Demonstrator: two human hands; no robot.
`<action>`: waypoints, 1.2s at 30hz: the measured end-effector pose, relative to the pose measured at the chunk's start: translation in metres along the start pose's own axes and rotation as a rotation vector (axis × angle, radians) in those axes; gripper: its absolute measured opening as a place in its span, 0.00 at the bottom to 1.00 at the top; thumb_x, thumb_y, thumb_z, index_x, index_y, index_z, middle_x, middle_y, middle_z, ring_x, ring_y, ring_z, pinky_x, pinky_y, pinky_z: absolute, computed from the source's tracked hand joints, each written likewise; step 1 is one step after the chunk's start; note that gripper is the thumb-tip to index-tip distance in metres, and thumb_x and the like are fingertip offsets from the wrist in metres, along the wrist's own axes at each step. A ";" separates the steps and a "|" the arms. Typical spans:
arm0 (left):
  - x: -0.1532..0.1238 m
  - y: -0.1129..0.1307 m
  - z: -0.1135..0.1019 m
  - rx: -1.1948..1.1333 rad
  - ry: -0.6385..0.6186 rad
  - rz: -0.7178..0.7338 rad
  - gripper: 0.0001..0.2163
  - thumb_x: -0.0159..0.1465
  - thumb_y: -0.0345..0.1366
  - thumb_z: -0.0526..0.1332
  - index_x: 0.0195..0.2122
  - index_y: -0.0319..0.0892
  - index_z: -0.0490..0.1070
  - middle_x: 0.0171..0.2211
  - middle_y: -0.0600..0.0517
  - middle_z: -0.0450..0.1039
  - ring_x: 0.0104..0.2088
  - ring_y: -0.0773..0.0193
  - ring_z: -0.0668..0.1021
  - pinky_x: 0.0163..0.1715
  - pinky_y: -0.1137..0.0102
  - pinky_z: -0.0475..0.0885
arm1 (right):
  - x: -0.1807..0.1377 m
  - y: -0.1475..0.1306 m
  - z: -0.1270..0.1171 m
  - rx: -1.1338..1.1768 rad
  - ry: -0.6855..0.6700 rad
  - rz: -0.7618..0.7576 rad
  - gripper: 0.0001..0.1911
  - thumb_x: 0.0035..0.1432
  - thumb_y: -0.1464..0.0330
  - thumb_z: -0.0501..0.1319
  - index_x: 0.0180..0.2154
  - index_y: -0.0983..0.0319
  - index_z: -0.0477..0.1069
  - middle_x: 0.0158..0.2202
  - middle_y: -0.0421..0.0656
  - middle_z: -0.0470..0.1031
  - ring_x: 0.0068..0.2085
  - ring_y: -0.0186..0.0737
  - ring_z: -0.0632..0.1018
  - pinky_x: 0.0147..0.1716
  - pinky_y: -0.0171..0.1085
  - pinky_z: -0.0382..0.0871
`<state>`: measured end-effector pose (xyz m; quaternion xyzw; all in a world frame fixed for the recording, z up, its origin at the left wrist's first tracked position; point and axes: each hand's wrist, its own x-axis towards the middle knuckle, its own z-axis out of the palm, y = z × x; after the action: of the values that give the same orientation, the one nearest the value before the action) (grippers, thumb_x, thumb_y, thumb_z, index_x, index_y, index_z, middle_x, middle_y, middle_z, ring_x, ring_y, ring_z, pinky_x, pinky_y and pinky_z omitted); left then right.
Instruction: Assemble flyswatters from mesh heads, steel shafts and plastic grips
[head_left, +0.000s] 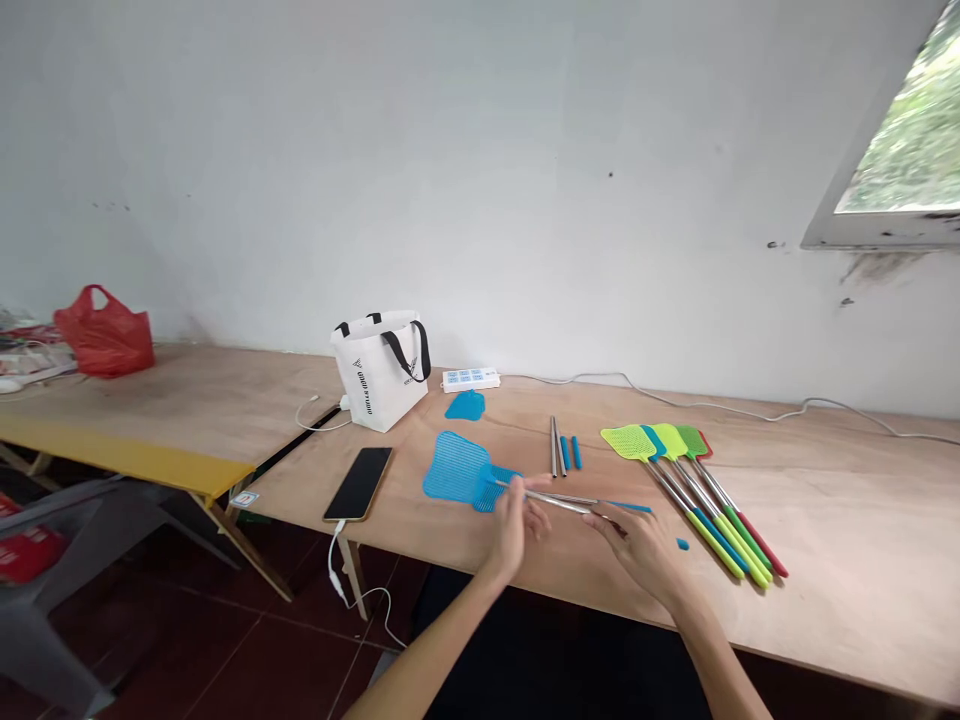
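Observation:
A blue fly swatter head (pixel 454 468) with a bare metal rod (pixel 559 502) is held between my two hands, just above the table's front edge. My left hand (pixel 513 528) is closed around the rod close to the head, with some fingers loosely extended. Farther down, my right hand (pixel 634 546) grips the rod's end. Partly hidden underneath lies another blue swatter, its mesh head (pixel 487 497) and blue handle (pixel 630 507) showing. A small blue piece (pixel 682 544) rests right of my right hand. Beyond the hands are metal rods (pixel 554 447) and blue handle grips (pixel 571 453).
Several colourful fly swatters (pixel 709 500) lie overlapped at the right. Another blue swatter head (pixel 466 405) is near the power strip (pixel 471 379). A phone (pixel 360 484) with a cable and a white bag (pixel 381 370) stand left. A red bag (pixel 105 335) sits on the far-left table.

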<state>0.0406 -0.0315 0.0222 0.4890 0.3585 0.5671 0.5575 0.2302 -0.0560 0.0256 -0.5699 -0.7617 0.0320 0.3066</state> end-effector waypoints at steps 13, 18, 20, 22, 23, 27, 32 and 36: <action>-0.008 -0.026 0.009 0.105 -0.201 -0.171 0.36 0.65 0.66 0.49 0.50 0.35 0.74 0.24 0.50 0.76 0.19 0.64 0.76 0.19 0.72 0.69 | 0.006 -0.012 0.004 0.222 -0.174 0.036 0.19 0.70 0.54 0.50 0.47 0.54 0.75 0.36 0.43 0.82 0.38 0.47 0.82 0.36 0.37 0.71; -0.011 -0.025 0.007 0.428 -0.307 -0.147 0.34 0.69 0.62 0.46 0.26 0.38 0.76 0.17 0.51 0.71 0.20 0.66 0.73 0.25 0.71 0.67 | 0.003 0.001 0.004 0.252 -0.201 0.068 0.15 0.70 0.54 0.51 0.39 0.55 0.70 0.29 0.38 0.78 0.32 0.43 0.79 0.36 0.37 0.69; -0.013 -0.021 0.007 0.490 -0.340 -0.105 0.36 0.71 0.61 0.43 0.18 0.40 0.72 0.14 0.51 0.67 0.19 0.65 0.72 0.27 0.70 0.66 | 0.001 0.004 0.008 0.221 -0.190 0.047 0.15 0.70 0.57 0.50 0.36 0.55 0.70 0.33 0.40 0.79 0.35 0.43 0.79 0.37 0.37 0.68; -0.013 -0.018 0.006 0.506 -0.378 -0.060 0.35 0.71 0.59 0.44 0.17 0.41 0.71 0.14 0.52 0.66 0.19 0.66 0.71 0.28 0.71 0.66 | 0.001 0.006 0.013 0.148 -0.159 0.034 0.14 0.70 0.61 0.50 0.36 0.56 0.70 0.36 0.41 0.79 0.38 0.44 0.79 0.37 0.38 0.67; -0.014 -0.016 0.005 0.509 -0.406 -0.043 0.34 0.72 0.58 0.45 0.17 0.41 0.71 0.14 0.52 0.67 0.19 0.66 0.71 0.28 0.71 0.67 | 0.000 0.006 0.017 0.106 -0.138 0.028 0.13 0.69 0.63 0.50 0.35 0.56 0.70 0.37 0.42 0.79 0.40 0.45 0.79 0.36 0.38 0.66; -0.014 -0.014 0.004 0.520 -0.472 -0.022 0.32 0.73 0.55 0.46 0.21 0.40 0.74 0.17 0.52 0.71 0.22 0.65 0.74 0.30 0.71 0.67 | 0.001 0.010 0.027 0.012 -0.101 -0.052 0.10 0.68 0.65 0.53 0.36 0.56 0.72 0.38 0.43 0.77 0.42 0.46 0.77 0.38 0.39 0.66; -0.009 -0.014 0.000 0.475 -0.513 -0.037 0.31 0.72 0.55 0.47 0.24 0.39 0.77 0.18 0.52 0.71 0.23 0.66 0.73 0.32 0.71 0.67 | -0.001 0.018 0.032 -0.126 -0.054 -0.140 0.09 0.66 0.69 0.55 0.41 0.56 0.74 0.45 0.46 0.75 0.45 0.48 0.75 0.44 0.44 0.66; -0.003 -0.014 -0.004 0.433 -0.529 -0.088 0.32 0.72 0.56 0.47 0.26 0.38 0.78 0.18 0.52 0.70 0.19 0.68 0.68 0.26 0.71 0.63 | -0.002 0.023 0.036 -0.167 -0.029 -0.160 0.12 0.66 0.69 0.55 0.47 0.55 0.74 0.51 0.47 0.73 0.51 0.50 0.74 0.51 0.49 0.65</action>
<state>0.0403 -0.0326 0.0069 0.7102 0.3344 0.3067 0.5383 0.2316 -0.0387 -0.0132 -0.5303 -0.8092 -0.0478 0.2484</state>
